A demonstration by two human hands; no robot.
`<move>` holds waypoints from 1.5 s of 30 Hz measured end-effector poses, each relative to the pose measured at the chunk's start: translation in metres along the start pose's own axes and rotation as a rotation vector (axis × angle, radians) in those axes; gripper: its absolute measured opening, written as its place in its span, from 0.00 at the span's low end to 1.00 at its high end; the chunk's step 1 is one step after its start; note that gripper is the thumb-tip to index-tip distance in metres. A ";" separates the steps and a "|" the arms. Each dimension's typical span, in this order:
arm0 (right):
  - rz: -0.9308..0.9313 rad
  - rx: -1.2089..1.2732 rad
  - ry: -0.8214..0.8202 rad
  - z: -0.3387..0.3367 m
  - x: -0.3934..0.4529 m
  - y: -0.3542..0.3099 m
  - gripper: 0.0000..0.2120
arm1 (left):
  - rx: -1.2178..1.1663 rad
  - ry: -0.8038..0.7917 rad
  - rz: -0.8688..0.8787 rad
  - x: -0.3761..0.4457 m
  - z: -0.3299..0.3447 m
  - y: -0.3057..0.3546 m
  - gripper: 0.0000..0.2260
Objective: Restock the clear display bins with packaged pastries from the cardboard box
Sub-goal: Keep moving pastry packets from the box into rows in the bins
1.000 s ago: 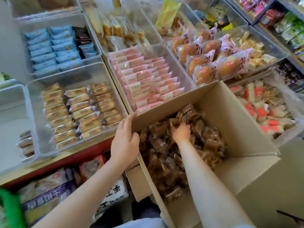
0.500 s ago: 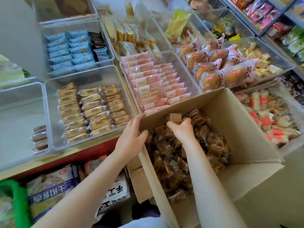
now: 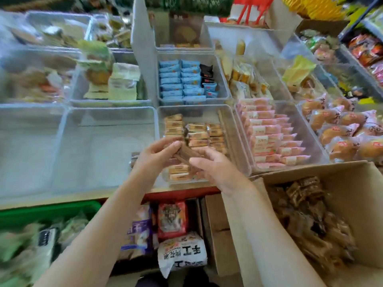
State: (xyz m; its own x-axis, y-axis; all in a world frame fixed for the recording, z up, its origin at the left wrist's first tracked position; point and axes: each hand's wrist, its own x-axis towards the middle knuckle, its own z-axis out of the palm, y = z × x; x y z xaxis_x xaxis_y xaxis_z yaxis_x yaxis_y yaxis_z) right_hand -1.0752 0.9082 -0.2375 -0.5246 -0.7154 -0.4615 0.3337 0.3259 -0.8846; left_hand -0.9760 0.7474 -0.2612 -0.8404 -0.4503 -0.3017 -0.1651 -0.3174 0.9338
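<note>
- Pastry [image 3: 187, 152] pinched between left hand [image 3: 157, 157] and right hand [image 3: 215, 168], above bins.
- Best laid flat in near-empty bin [image 3: 87, 129], aligned beside packets [image 3: 134, 158] there.

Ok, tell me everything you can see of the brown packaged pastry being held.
The brown packaged pastry is a small flat oblong in a dark wrapper, blurred, so no print is readable. It lies tilted between both hands: the left hand pinches its left end, the right hand grips its right. It hovers above the clear plastic bin of tan pastries.
</note>
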 end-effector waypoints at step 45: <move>-0.471 -1.586 0.445 0.108 0.221 0.056 0.14 | 0.703 -0.104 -0.283 0.164 -0.198 -0.107 0.10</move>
State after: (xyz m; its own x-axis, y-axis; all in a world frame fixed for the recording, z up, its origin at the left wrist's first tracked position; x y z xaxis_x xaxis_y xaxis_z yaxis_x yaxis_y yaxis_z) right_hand -1.0879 0.7010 -0.3815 -0.5948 -0.7976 0.1002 -0.8021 0.5971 -0.0090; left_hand -0.9935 0.5425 -0.4489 -0.7560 -0.3386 -0.5601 -0.6414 0.2125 0.7372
